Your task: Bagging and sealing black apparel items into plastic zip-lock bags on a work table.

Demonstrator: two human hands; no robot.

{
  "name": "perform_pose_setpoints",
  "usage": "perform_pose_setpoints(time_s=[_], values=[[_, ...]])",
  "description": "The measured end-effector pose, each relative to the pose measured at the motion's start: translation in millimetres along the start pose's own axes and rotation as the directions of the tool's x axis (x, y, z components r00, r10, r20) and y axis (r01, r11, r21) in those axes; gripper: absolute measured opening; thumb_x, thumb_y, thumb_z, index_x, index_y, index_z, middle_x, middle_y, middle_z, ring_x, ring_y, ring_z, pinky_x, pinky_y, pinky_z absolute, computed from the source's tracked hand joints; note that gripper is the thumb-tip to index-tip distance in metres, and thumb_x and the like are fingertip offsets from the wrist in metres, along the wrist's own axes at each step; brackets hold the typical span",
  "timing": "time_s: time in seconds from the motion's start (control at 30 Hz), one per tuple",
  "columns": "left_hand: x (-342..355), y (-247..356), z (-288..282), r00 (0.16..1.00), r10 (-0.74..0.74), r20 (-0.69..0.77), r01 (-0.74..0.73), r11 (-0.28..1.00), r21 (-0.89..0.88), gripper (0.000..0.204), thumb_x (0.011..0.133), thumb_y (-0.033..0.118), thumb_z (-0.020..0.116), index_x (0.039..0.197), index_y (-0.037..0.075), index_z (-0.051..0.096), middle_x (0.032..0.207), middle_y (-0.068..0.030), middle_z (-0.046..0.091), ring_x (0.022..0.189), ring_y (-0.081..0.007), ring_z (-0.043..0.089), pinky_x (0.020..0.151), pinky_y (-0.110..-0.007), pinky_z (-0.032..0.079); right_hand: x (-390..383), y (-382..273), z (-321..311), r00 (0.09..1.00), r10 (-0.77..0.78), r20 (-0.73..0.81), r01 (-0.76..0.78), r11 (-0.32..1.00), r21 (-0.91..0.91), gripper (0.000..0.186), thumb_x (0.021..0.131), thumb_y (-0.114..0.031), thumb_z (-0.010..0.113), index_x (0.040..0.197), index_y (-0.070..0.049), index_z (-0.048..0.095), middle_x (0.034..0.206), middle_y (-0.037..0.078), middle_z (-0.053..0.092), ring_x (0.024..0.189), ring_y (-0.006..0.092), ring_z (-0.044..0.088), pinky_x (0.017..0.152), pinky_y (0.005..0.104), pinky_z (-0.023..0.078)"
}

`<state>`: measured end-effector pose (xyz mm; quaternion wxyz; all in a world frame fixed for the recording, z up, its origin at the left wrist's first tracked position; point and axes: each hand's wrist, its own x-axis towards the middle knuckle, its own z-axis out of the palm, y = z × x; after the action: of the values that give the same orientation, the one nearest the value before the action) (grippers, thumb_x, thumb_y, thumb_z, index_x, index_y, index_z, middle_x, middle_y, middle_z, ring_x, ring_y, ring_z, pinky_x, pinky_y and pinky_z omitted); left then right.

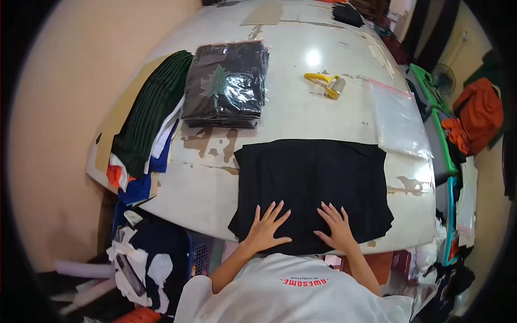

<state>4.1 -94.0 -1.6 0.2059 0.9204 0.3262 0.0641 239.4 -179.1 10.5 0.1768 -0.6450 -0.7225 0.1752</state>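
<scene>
A black garment (312,177) lies spread out at the near edge of the white table, its near side reaching the edge by my body. My left hand (266,229) rests flat on its lower left part with fingers spread. On the lower right part, my right hand (335,226) lies with its fingers apart too. Neither hand holds anything. Beyond the garment's left corner sits a stack of dark folded garments in clear plastic bags (223,86), the top one bearing a green leaf-shaped print. Clear plastic bags (398,118) lie beyond its right corner.
A yellow-handled roller (327,85) lies on the worn white table (301,118). Dark green folded garments (151,107) overlap along the left edge. A dark pile (347,15) sits at the far end. Below are a blue basket (200,253), green-rimmed bins (441,145) and a fan (444,78).
</scene>
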Motion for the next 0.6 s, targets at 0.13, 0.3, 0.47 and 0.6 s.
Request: perform_pose_setpoints(time_s=[0.13, 0.3, 0.47, 0.6], values=[[0, -17, -7, 0.984, 0.169, 0.061, -0.17, 0.985, 0.007, 0.069, 0.066, 0.049, 0.06, 0.124, 0.02, 0.042, 0.137, -0.0138, 0.019, 0.125, -0.0337, 0.019, 0.093, -0.064, 0.005, 7, -6, -4, 0.997, 0.072, 0.038, -0.072, 0.997, 0.008, 0.057, 0.068, -0.029, 0.066, 0.119, -0.014, 0.046, 0.13, 0.004, 0.037, 0.121, 0.0214, 0.032, 0.099, 0.0436, 0.018], [9, -28, -14, 0.915, 0.369, 0.161, -0.355, 0.928, -0.108, 0.066, 0.067, 0.031, 0.061, 0.123, 0.006, 0.04, 0.135, -0.0181, 0.021, 0.127, -0.0326, 0.015, 0.096, -0.06, 0.004, 9, -5, -6, 0.991, 0.123, 0.056, -0.128, 0.988, 0.091, 0.058, 0.064, -0.028, 0.07, 0.116, -0.015, 0.05, 0.128, 0.004, 0.04, 0.12, 0.021, 0.035, 0.1, 0.0424, 0.019], [23, -35, -16, 0.864, 0.494, 0.102, -0.453, 0.849, -0.272, 0.05, 0.068, 0.019, 0.056, 0.112, -0.002, 0.047, 0.123, -0.0213, 0.04, 0.118, -0.0358, 0.033, 0.097, -0.04, 0.029, 13, -1, -13, 0.982, 0.16, 0.105, -0.176, 0.97, 0.168, 0.054, 0.067, -0.029, 0.068, 0.115, -0.013, 0.05, 0.127, 0.003, 0.041, 0.119, 0.0212, 0.036, 0.1, 0.0437, 0.02], [40, -35, -34, 0.916, 0.396, 0.062, -0.33, 0.833, -0.444, 0.034, 0.073, 0.009, 0.048, 0.105, -0.001, 0.052, 0.095, -0.0194, 0.057, 0.075, -0.0325, 0.058, 0.066, -0.037, 0.049, 21, 5, -21, 0.982, 0.185, 0.024, -0.183, 0.933, 0.309, 0.033, 0.074, -0.029, 0.061, 0.099, -0.007, 0.06, 0.106, 0.009, 0.056, 0.098, 0.025, 0.052, 0.085, 0.0348, 0.038]])
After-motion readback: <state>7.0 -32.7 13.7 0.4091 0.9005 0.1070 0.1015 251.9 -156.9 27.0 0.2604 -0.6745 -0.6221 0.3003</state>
